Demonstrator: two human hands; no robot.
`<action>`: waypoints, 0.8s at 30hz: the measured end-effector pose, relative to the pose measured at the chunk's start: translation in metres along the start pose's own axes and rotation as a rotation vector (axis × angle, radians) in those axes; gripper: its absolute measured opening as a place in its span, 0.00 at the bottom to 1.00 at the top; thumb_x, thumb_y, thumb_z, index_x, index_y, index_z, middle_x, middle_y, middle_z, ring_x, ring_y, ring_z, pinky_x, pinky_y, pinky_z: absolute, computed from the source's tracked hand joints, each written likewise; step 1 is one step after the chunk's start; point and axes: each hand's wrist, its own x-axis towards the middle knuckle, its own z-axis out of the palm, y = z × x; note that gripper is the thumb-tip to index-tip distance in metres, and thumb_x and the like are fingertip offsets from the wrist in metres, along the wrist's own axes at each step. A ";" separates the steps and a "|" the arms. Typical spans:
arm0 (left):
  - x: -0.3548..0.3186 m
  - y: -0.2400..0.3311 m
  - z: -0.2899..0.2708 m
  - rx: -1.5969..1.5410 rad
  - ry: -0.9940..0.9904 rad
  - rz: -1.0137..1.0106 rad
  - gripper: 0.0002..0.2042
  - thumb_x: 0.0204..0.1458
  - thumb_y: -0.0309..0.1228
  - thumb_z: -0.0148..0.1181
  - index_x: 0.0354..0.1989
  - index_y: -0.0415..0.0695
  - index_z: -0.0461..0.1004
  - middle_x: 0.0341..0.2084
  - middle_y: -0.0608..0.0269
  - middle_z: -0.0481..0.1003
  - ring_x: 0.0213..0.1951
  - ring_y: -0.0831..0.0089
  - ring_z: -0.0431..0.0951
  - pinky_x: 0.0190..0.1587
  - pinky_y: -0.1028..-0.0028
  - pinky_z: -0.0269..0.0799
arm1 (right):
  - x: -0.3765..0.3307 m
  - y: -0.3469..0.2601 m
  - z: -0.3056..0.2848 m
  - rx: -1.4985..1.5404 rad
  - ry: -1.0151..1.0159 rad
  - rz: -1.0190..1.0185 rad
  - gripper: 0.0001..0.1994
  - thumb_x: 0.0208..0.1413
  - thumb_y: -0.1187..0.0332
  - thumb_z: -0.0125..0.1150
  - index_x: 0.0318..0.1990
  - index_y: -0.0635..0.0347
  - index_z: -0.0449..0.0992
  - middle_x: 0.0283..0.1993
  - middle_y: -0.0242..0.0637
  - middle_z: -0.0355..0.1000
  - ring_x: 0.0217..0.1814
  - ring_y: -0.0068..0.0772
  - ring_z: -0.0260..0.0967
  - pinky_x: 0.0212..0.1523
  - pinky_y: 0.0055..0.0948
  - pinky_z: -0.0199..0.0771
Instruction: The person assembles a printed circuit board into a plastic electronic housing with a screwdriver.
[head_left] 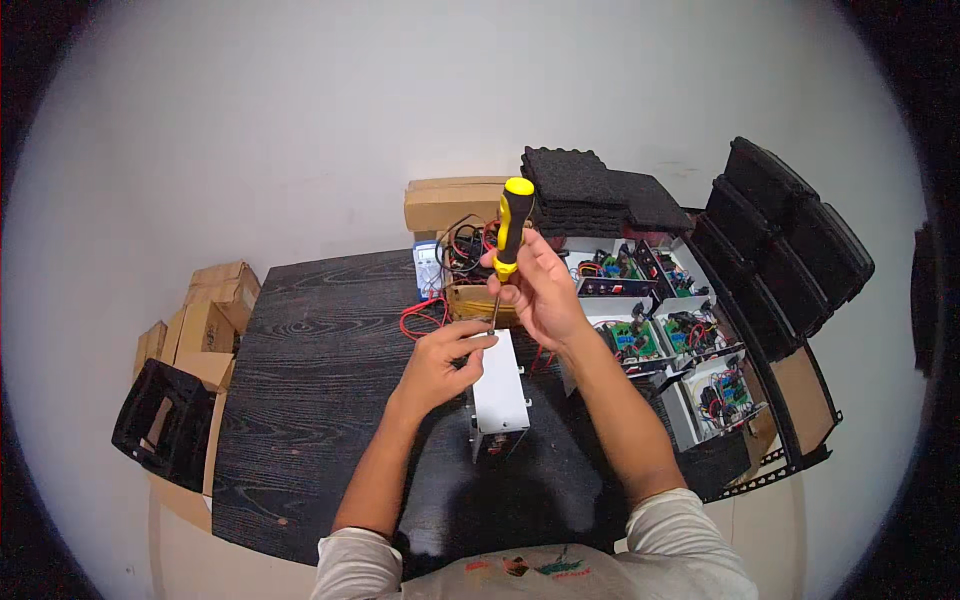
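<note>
My right hand (545, 290) is wrapped round a yellow and black screwdriver (517, 222), which stands nearly upright with its shaft pointing down. The screwdriver's tip meets the far end of a white metal box (500, 392) on the table. At that same end, my left hand (447, 365) rests curled against the box's left side, its thumb and fingers on the corner close to the tip. A screw under the tip cannot be made out. Small tabs stick out from the box's right side, and its near end shows dark parts inside.
Several open white housings with green circuit boards (632, 340) and wires stand to the right. A multimeter (428, 268) with red leads lies beyond my hands on the dark table (310, 400). Black foam sheets (570, 185), black bins (775, 240) and cardboard boxes (215, 310) surround it.
</note>
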 end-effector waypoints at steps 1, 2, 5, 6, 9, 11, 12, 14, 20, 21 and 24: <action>0.000 -0.001 0.000 0.000 0.002 0.006 0.14 0.51 0.23 0.61 0.45 0.42 0.85 0.48 0.54 0.82 0.47 0.59 0.84 0.52 0.65 0.79 | -0.001 0.004 0.001 0.000 0.001 -0.001 0.15 0.70 0.61 0.59 0.57 0.59 0.70 0.49 0.38 0.77 0.42 0.26 0.78 0.39 0.18 0.80; 0.000 -0.001 0.000 0.000 0.005 0.012 0.14 0.50 0.23 0.61 0.46 0.42 0.85 0.48 0.54 0.82 0.47 0.59 0.84 0.52 0.66 0.79 | -0.001 0.012 0.003 -0.171 0.022 -0.107 0.16 0.71 0.60 0.58 0.58 0.59 0.69 0.49 0.38 0.77 0.42 0.26 0.78 0.39 0.18 0.79; 0.001 0.001 -0.001 0.010 -0.011 0.004 0.14 0.51 0.23 0.61 0.46 0.42 0.85 0.48 0.54 0.82 0.47 0.59 0.83 0.53 0.65 0.78 | -0.003 0.013 0.005 -0.337 0.060 -0.125 0.18 0.71 0.58 0.57 0.60 0.58 0.68 0.49 0.38 0.77 0.42 0.26 0.78 0.39 0.18 0.78; 0.001 0.000 -0.001 0.010 -0.012 0.004 0.14 0.51 0.23 0.61 0.46 0.42 0.85 0.48 0.54 0.82 0.47 0.59 0.83 0.53 0.65 0.78 | -0.003 0.011 0.005 -0.332 0.076 -0.036 0.19 0.71 0.57 0.56 0.61 0.58 0.67 0.49 0.38 0.77 0.42 0.25 0.77 0.39 0.19 0.77; 0.000 -0.001 0.000 0.003 -0.019 0.011 0.14 0.51 0.23 0.61 0.47 0.42 0.85 0.49 0.53 0.81 0.48 0.58 0.83 0.54 0.64 0.77 | 0.002 0.002 -0.005 -0.025 -0.017 0.093 0.18 0.72 0.60 0.55 0.63 0.57 0.65 0.51 0.38 0.77 0.41 0.24 0.78 0.38 0.18 0.78; -0.001 -0.001 0.000 -0.023 -0.032 -0.022 0.15 0.51 0.23 0.61 0.47 0.43 0.85 0.48 0.53 0.82 0.49 0.57 0.82 0.55 0.63 0.76 | 0.001 0.001 -0.003 -0.025 -0.005 0.062 0.17 0.72 0.60 0.55 0.62 0.56 0.66 0.51 0.38 0.77 0.40 0.24 0.78 0.38 0.17 0.78; -0.001 -0.001 0.000 -0.023 -0.032 -0.022 0.15 0.51 0.23 0.61 0.47 0.43 0.85 0.48 0.53 0.82 0.49 0.57 0.82 0.55 0.63 0.76 | 0.000 0.001 -0.002 -0.026 0.010 0.030 0.17 0.72 0.60 0.55 0.62 0.56 0.66 0.51 0.38 0.77 0.40 0.23 0.78 0.38 0.17 0.78; 0.000 -0.001 0.000 -0.012 -0.046 -0.032 0.15 0.51 0.23 0.61 0.47 0.43 0.85 0.48 0.52 0.82 0.49 0.57 0.82 0.55 0.63 0.76 | -0.002 0.008 0.002 -0.072 0.030 -0.012 0.17 0.72 0.61 0.57 0.62 0.55 0.67 0.51 0.38 0.77 0.40 0.23 0.77 0.37 0.17 0.77; 0.000 -0.002 -0.001 0.004 -0.037 -0.005 0.15 0.51 0.23 0.61 0.47 0.42 0.85 0.49 0.51 0.82 0.48 0.56 0.82 0.53 0.62 0.77 | -0.001 0.006 0.003 -0.098 0.012 0.080 0.16 0.71 0.61 0.58 0.60 0.57 0.70 0.50 0.35 0.77 0.43 0.22 0.77 0.35 0.16 0.76; 0.001 0.000 -0.001 0.003 -0.037 -0.003 0.15 0.51 0.23 0.61 0.47 0.42 0.85 0.49 0.51 0.82 0.48 0.56 0.82 0.53 0.62 0.77 | 0.001 0.005 0.002 -0.026 -0.003 0.089 0.16 0.73 0.59 0.53 0.59 0.58 0.71 0.48 0.37 0.78 0.42 0.23 0.77 0.34 0.16 0.76; 0.002 0.003 -0.002 -0.041 -0.062 -0.063 0.15 0.51 0.23 0.61 0.47 0.42 0.85 0.50 0.51 0.82 0.48 0.56 0.82 0.54 0.62 0.77 | 0.002 0.004 -0.003 0.060 0.017 0.107 0.17 0.75 0.57 0.49 0.59 0.58 0.70 0.47 0.39 0.78 0.41 0.25 0.77 0.33 0.16 0.76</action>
